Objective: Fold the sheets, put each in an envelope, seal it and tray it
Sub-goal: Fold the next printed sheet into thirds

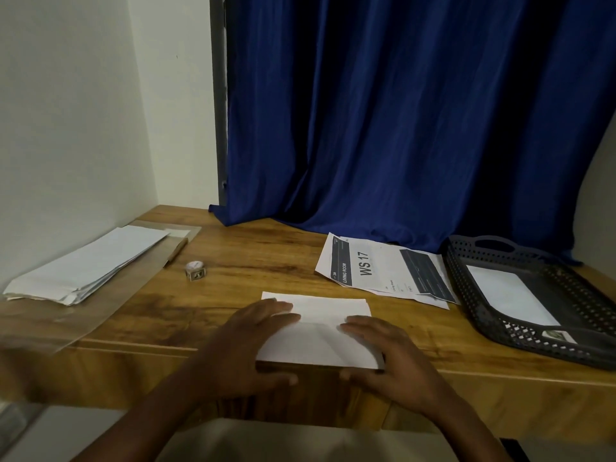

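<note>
- The left hand (258,341) lies flat with fingers straight, pressing the left part of a folded white sheet (320,331); its thumb hooks under the sheet's near edge.
- The right hand (383,351) mirrors it, fingers extended on the sheet's right part, thumb at the near edge.
- The sheet sits at the front edge of the wood-grain table (233,261), a crease running across it.
- At 1 o'clock lie printed sheets (383,271), flat and slightly creased.
- At 3 o'clock a dark perforated plastic tray (500,325) holds a white envelope (510,295).
- At 10 o'clock rests a stack of white envelopes (90,265); nearer, a small sticker roll (196,270).
- A pleated blue curtain (400,111) hangs at 12 o'clock.
</note>
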The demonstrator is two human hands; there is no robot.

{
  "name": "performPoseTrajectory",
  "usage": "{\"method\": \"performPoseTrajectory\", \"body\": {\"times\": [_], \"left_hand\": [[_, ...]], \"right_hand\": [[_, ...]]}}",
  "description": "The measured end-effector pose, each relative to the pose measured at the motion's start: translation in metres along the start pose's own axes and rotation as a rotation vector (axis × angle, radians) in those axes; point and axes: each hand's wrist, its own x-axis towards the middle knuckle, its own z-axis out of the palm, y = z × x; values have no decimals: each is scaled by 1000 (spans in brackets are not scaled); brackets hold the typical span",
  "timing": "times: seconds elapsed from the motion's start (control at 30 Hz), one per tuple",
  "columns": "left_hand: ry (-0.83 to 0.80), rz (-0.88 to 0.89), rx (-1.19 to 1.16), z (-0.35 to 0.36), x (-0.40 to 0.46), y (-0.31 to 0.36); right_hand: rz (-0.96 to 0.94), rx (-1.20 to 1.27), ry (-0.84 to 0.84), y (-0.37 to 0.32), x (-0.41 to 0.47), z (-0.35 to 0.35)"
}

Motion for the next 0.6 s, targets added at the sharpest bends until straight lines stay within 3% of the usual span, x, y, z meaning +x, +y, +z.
{"method": "performPoseTrajectory", "body": {"times": [0.1,0.23,0.43,0.6], "left_hand": [[1,51,4,9,-11,-9],[114,13,-251,10,-9,-14],[191,-138,-555,-12,10,-12],[315,-362,-643,-10,35,-20]], "right_hand": [[-57,-107,-13,10,-9,8],[-83,120,86,24,-6,7],[118,568,205,20,13,-8],[261,594,328,21,40,-4]]}}
